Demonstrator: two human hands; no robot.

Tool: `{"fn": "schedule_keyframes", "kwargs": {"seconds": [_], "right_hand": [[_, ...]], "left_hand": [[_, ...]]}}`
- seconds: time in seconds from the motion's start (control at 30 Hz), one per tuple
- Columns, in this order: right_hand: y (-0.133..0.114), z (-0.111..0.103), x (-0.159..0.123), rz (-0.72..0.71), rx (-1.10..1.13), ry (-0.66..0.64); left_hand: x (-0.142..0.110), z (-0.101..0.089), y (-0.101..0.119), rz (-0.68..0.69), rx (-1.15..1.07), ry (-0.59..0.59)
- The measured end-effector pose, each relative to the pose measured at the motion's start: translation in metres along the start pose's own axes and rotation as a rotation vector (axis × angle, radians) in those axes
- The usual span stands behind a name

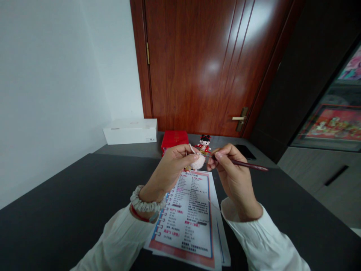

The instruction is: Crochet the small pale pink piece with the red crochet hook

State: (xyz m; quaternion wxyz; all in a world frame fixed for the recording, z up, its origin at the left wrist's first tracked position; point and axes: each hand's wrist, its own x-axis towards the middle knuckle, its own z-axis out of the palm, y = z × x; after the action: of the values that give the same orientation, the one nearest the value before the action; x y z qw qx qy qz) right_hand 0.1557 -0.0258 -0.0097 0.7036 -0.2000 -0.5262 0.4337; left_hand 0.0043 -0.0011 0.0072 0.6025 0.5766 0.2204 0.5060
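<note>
Between my hands is a small, rounded, pale pink crochet piece [198, 162]. My left hand [175, 162] pinches it at its left side, and a loop of yarn rises by the fingertips. In my right hand [231, 165] is a crochet hook [249, 164] with a dark red handle, gripped like a pen. Its thin metal shaft points left and reaches the top of the piece; whether the tip is inside a stitch I cannot tell. A thin strand of yarn hangs down over the printed sheets [188, 226] under my hands.
Behind my hands stand a crocheted doll [204, 143] with black hair and a red box [175, 138]. A long white box [131, 131] lies at the back left, against the wall. Right of the doll is a dark flat object [246, 152]. A wooden door [191, 75] rises behind the table [70, 195].
</note>
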Motion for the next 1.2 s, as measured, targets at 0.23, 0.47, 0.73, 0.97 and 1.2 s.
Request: {"fn": "schedule_keyframes", "kwargs": {"seconds": [0.23, 0.47, 0.73, 0.97, 1.2], "right_hand": [[-0.001, -0.005, 0.000, -0.066, -0.030, -0.023], [-0.002, -0.009, -0.001, -0.084, -0.062, -0.041], [-0.004, -0.009, 0.001, -0.040, -0.028, -0.056], [-0.004, -0.010, 0.001, 0.004, -0.004, -0.066], [-0.003, -0.013, 0.001, 0.025, 0.004, -0.098]], "left_hand": [[-0.001, -0.001, -0.001, -0.011, 0.004, -0.001], [-0.001, -0.003, -0.002, -0.006, 0.011, -0.013], [-0.003, -0.004, -0.002, -0.010, 0.008, -0.025], [-0.005, -0.006, -0.003, -0.031, 0.032, -0.057], [-0.005, -0.008, -0.005, -0.045, 0.024, -0.069]]}}
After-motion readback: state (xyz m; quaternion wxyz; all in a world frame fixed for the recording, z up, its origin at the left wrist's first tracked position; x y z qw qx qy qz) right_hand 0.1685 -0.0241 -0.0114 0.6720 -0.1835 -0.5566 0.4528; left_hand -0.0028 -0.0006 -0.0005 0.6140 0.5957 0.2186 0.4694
